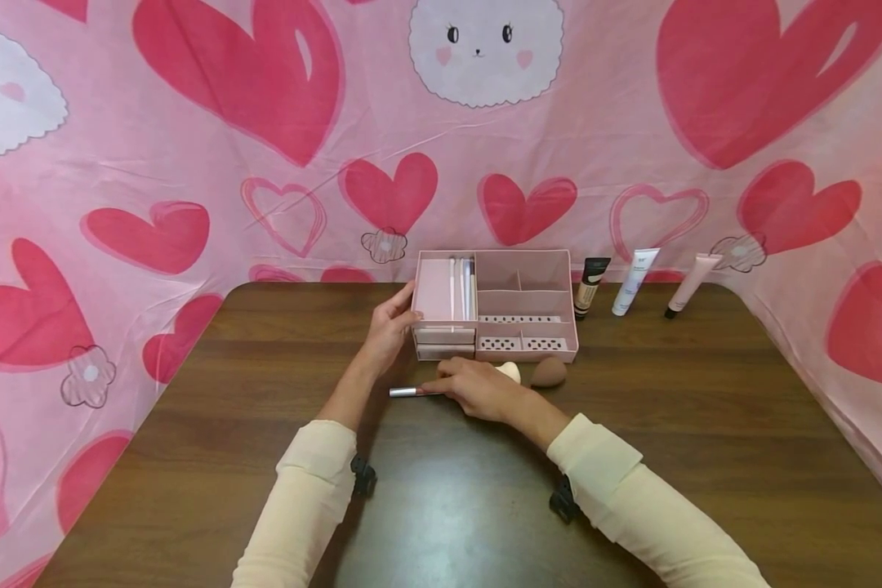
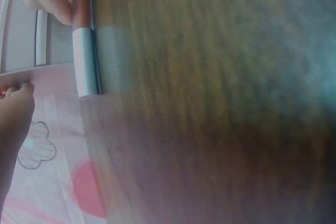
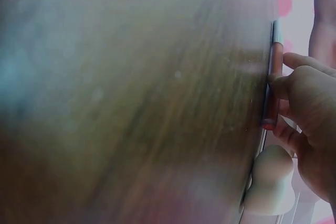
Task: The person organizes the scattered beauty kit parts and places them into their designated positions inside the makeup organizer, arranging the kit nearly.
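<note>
A lip gloss tube (image 1: pixel 406 392) with a silver cap and reddish-brown body lies along the tabletop in front of a pink makeup organizer (image 1: pixel 444 353). My right hand (image 1: pixel 481 388) pinches its body between thumb and fingers; in the right wrist view the tube (image 3: pixel 276 59) shows its full length. My left hand (image 1: pixel 389 331) rests against the organizer's left side, fingers extended along the wall and thumb at the front corner. A cream, waisted makeup sponge (image 3: pixel 269 184) stands close beside the right hand, partly hidden by it in the head view. Next to it sits a brown makeup sponge (image 1: pixel 549 372).
Several slim sticks (image 1: pixel 463 287) stand in the organizer's left compartment, above its drawers. To the right are a black-capped tan tube (image 1: pixel 591 287), a white tube (image 1: pixel 634 282) and a pink tube (image 1: pixel 692 284). A heart-print cloth (image 1: pixel 456 204) hangs behind the wooden table (image 1: pixel 706 425).
</note>
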The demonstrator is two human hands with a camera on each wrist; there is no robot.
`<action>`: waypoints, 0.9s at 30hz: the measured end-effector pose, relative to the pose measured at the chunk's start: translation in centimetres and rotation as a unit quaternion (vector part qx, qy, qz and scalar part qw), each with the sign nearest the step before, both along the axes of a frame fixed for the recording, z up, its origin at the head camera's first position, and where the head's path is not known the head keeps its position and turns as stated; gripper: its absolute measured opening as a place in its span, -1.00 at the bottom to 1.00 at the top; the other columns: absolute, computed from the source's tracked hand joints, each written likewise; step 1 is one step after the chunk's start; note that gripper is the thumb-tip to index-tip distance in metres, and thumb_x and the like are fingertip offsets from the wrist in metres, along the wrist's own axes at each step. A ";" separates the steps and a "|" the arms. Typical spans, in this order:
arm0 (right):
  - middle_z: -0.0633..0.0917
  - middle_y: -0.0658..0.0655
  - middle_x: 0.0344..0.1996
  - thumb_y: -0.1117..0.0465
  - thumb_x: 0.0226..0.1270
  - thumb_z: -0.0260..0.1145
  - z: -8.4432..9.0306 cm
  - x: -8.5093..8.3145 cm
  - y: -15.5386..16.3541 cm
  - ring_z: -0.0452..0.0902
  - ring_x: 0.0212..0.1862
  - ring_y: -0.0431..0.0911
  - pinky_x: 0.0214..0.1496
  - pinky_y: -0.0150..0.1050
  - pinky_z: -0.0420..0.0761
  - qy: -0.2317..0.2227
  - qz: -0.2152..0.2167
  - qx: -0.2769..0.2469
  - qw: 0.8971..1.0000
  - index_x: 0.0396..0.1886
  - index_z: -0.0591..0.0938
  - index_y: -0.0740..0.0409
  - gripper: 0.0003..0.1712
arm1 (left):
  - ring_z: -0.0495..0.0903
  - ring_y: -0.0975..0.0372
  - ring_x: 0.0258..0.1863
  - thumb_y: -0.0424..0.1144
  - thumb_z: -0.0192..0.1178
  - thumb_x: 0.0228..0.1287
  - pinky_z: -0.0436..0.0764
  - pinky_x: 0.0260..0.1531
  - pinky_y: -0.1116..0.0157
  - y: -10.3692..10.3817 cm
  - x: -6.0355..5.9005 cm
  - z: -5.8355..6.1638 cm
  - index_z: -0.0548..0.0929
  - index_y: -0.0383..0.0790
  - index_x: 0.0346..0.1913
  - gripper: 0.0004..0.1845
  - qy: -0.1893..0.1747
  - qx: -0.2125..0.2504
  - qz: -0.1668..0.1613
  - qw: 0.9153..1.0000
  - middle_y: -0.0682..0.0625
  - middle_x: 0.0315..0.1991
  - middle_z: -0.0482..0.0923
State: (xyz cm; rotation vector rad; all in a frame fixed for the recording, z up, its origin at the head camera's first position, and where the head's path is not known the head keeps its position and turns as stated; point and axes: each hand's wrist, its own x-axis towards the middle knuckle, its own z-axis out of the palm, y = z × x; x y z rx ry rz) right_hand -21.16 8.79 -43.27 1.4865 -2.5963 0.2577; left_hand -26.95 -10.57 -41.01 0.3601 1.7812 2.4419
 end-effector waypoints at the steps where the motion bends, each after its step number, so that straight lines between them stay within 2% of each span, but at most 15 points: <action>1: 0.65 -0.01 -0.21 0.31 0.39 0.29 0.0 0.0 0.0 0.57 -0.12 -0.11 -0.13 -0.22 0.65 0.002 0.002 0.001 1.000 0.21 0.69 -0.23 -0.52 | 0.08 -0.03 0.53 -0.68 -0.14 0.28 0.49 0.05 0.63 0.0 0.0 0.0 0.01 -0.54 0.55 -0.26 0.002 0.000 -0.001 1.000 -0.33 0.63 -0.06; 18: 0.68 -0.02 -0.19 0.47 0.21 0.32 0.1 -0.3 0.6 0.57 -0.09 -0.11 -0.10 -0.23 0.64 0.019 -0.001 -0.017 1.000 0.20 0.70 -0.25 -0.35 | 0.09 -0.05 0.53 -0.68 -0.15 0.30 0.51 0.05 0.62 0.0 0.2 0.2 -0.01 -0.53 0.56 -0.26 0.004 0.002 -0.002 1.000 -0.34 0.63 -0.05; 21: 0.68 -0.03 -0.16 0.50 0.16 0.33 0.4 -0.1 0.9 0.58 -0.07 -0.11 -0.07 -0.24 0.64 0.017 -0.003 -0.017 1.000 0.21 0.69 -0.27 -0.30 | 0.10 -0.04 0.52 -0.68 -0.15 0.30 0.51 0.04 0.61 0.0 0.2 0.2 0.00 -0.53 0.56 -0.26 0.002 0.004 -0.002 1.000 -0.34 0.63 -0.05; 27: 0.68 -0.02 -0.10 0.51 0.19 0.34 1.1 0.3 1.9 0.59 -0.01 -0.10 0.04 -0.19 0.66 0.007 -0.024 -0.020 0.999 0.21 0.69 -0.27 -0.30 | 0.08 -0.04 0.54 -0.68 -0.15 0.30 0.50 0.06 0.63 0.0 0.1 0.2 0.00 -0.53 0.56 -0.26 0.000 0.003 -0.001 1.000 -0.33 0.63 -0.05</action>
